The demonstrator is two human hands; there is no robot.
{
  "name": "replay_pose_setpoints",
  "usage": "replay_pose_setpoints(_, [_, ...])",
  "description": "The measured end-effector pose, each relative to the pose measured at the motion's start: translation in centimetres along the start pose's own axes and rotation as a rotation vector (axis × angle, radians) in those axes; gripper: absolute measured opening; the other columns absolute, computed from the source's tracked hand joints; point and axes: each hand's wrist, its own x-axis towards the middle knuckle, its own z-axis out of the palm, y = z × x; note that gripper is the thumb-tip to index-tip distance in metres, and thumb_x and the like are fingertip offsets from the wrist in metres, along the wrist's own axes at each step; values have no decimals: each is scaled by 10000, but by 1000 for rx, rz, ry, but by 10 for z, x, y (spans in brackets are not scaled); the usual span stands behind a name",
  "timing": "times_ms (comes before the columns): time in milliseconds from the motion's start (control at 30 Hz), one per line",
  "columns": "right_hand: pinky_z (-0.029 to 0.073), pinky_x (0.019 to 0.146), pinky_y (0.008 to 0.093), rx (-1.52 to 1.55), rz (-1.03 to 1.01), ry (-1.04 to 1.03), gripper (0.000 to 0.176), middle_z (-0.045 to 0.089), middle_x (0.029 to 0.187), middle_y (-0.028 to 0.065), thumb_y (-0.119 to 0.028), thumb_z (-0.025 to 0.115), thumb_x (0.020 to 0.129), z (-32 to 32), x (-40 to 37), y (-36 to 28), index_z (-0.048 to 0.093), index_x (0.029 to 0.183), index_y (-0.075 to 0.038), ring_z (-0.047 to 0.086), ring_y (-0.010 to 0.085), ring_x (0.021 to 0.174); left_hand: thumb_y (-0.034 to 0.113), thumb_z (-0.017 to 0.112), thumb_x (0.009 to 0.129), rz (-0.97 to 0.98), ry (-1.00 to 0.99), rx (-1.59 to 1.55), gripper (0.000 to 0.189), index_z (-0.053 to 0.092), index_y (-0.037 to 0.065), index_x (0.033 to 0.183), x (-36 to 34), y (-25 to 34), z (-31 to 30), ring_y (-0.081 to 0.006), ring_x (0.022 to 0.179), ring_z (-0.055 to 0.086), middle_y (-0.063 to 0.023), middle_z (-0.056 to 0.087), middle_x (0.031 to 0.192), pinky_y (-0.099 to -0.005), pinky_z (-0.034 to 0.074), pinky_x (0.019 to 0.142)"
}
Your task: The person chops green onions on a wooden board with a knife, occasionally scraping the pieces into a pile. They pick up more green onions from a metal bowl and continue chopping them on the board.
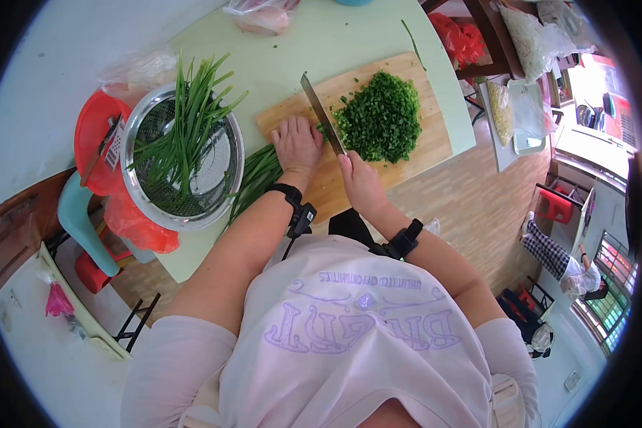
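Note:
On a wooden cutting board (431, 114) lies a heap of finely chopped green chives (379, 118). My right hand (361, 182) is closed round the handle of a knife (322, 114), whose blade stands between the heap and my left hand (297, 148). With fingers pressed together, my left hand holds down a bunch of long chives (259, 178) that trails off the board's left side. More whole chives (192, 128) lie across a metal colander (237, 153) to the left of the board.
The pale green table (264, 78) carries a plastic bag (262, 18) at its far edge. A red basin (96, 118) sits left of the colander. At the right are a side table with a tray (526, 118) and, farther off, another person (578, 277).

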Motion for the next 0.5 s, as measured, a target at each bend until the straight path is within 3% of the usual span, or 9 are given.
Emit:
replay_pose_setpoints(267, [478,695,539,8,-5,21,394,632,823,275,-371,397,1007,13,31,-10,547,988,-6,605,472,807,168,596,769,20,42,32,114,515,97,808,0,0,2,-282,844,509,-74,528,816,-415,347,741])
replay_pose_setpoints(333, [482,695,532,50,-120,96,398,630,812,275,-374,405,1003,15,40,-11,559,959,-9,605,470,804,170,606,762,8,18,26,121,521,97,810,-1,0,0,-277,850,509,-73,534,832,-412,348,744])
replay_pose_setpoints(500, [487,692,515,71,-134,99,384,634,805,257,-363,432,996,12,52,-11,584,955,-13,607,462,795,168,615,752,-9,8,46,126,527,101,813,-1,0,4,-270,854,513,-70,542,841,-407,351,744])
